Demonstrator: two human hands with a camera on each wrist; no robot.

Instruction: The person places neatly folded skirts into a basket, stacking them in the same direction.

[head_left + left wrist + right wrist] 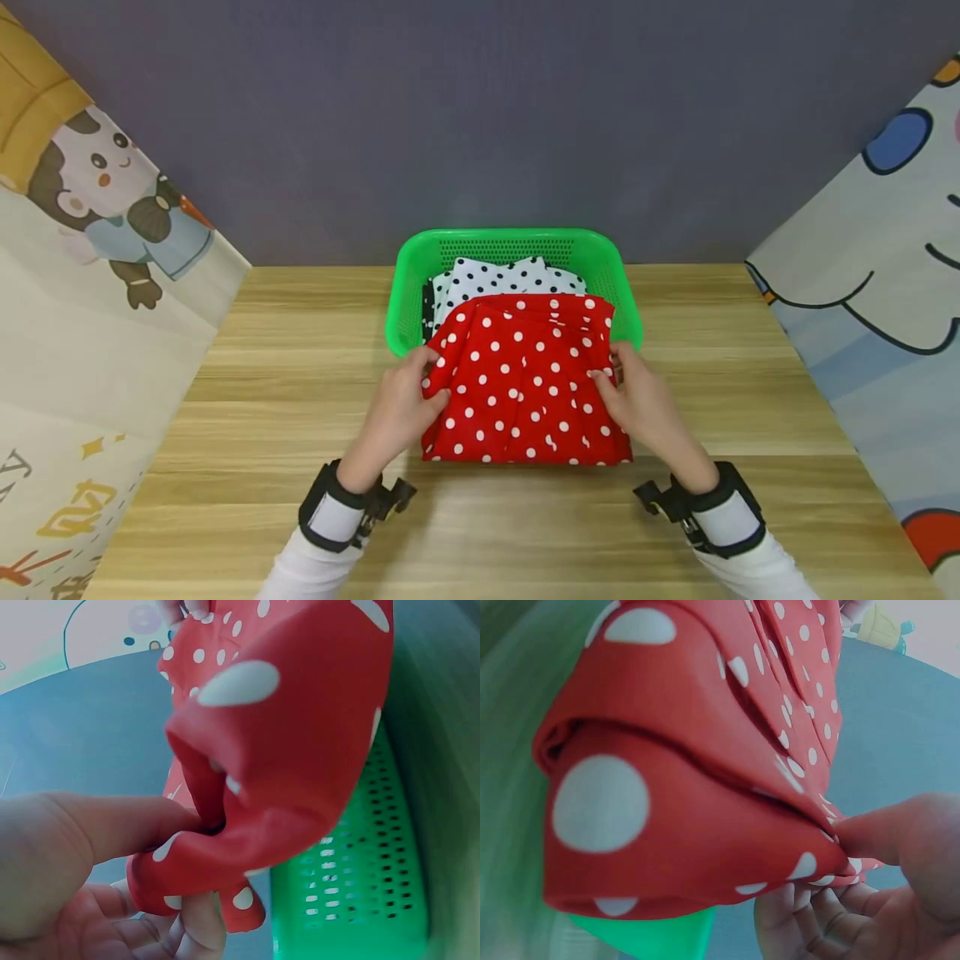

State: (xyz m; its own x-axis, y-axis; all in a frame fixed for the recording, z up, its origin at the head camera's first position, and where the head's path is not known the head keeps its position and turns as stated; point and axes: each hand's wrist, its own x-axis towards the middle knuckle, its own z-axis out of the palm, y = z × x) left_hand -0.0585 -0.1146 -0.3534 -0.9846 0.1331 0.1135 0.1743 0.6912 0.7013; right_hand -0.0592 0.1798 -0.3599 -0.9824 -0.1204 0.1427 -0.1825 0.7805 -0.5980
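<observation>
A folded red cloth with white polka dots (pixel 517 383) is held up between both hands, in front of and partly over a green plastic basket (pixel 402 308). My left hand (pixel 401 408) pinches its left edge, thumb on top and fingers beneath, as the left wrist view shows on the red cloth (pixel 285 735). At the opposite edge my right hand (pixel 645 400) pinches the folded layers, and the right wrist view shows the thumb pressing on the cloth (pixel 682 817). Inside the basket lies white cloth with black dots (pixel 495 279), its lower part hidden behind the red cloth.
The basket stands at the back of a wooden table (pixel 300 375), against a dark grey wall (pixel 480 125). A narrow strip of black dotted cloth (pixel 427 308) shows at the basket's left. Cartoon-printed panels flank the table on the left (pixel 97 333) and right (pixel 862 317).
</observation>
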